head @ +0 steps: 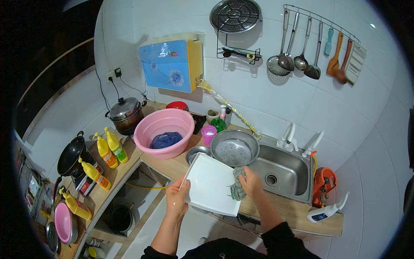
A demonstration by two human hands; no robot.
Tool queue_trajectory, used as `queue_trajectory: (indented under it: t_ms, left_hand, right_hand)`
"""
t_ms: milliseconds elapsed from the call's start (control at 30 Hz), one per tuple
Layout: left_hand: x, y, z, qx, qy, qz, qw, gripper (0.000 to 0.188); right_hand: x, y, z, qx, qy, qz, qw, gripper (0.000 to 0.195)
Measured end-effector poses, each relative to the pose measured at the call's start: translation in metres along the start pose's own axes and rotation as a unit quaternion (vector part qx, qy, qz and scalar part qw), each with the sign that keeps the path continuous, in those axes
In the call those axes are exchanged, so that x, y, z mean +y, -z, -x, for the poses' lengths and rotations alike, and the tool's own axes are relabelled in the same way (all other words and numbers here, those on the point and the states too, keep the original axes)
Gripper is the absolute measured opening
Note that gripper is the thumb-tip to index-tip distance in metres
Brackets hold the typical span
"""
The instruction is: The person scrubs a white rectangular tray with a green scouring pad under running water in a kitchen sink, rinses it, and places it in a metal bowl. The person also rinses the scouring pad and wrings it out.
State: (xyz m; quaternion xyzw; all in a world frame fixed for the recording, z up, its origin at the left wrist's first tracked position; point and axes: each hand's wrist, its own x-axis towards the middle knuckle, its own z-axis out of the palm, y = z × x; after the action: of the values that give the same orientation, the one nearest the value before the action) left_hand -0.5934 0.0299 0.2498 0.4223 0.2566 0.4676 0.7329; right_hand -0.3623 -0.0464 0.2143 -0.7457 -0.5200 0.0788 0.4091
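Observation:
A white rectangular tray (pixel 210 184) is held up in front of me, over the front edge of the counter. My left hand (pixel 178 196) grips its left side, thumb on the inner face. In my right hand (pixel 250 181) is a grey-green scrubbing cloth (pixel 238 184), pressed against the tray's right side. Just behind the tray stands a metal basin (pixel 234 148), overlapping the left end of the stainless steel sink (pixel 288 171). A smaller metal bowl (pixel 197 150) sits beside it, partly hidden by the tray.
A pink tub (pixel 142 149) holding dark blue cloth stands left of the basin. Several yellow pump bottles (pixel 105 150), a black wok (pixel 69 157) and a lidded pot (pixel 125 116) line the left counter. A white spray bottle (pixel 323 213) lies at the right end. Ladles (pixel 301 62) hang above.

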Motion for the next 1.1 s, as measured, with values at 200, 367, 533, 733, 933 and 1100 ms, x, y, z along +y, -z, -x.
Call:
queue_trajectory:
  t_ms: [200,367,533,733,933,1100]
  left_hand:
    - [-0.013,-0.012,0.016,0.014,-0.079,-0.023,0.997,0.032]
    - [-0.027,-0.012,0.024,0.018,-0.155,-0.075,0.985,0.034]
    - [-0.002,0.014,0.028,-0.190,-0.004,-0.091,0.978,0.056]
    - [0.002,0.055,0.002,-0.188,0.185,0.265,0.927,0.058]
    - [0.008,0.053,0.020,-0.180,0.141,0.366,0.902,0.065]
    - [0.020,0.054,0.028,-0.171,0.097,0.365,0.910,0.063]
  right_hand:
    - [-0.006,-0.029,0.018,0.140,-0.238,-0.256,0.926,0.028]
    - [0.004,-0.055,0.035,0.166,-0.223,-0.310,0.909,0.024]
    - [-0.022,-0.015,0.025,0.182,-0.074,-0.118,0.973,0.024]
    - [-0.070,-0.003,0.004,0.098,0.084,0.058,0.990,0.034]
    - [-0.128,-0.017,0.005,0.073,0.093,0.170,0.978,0.047]
    - [-0.151,-0.061,0.032,0.135,0.202,0.186,0.952,0.050]
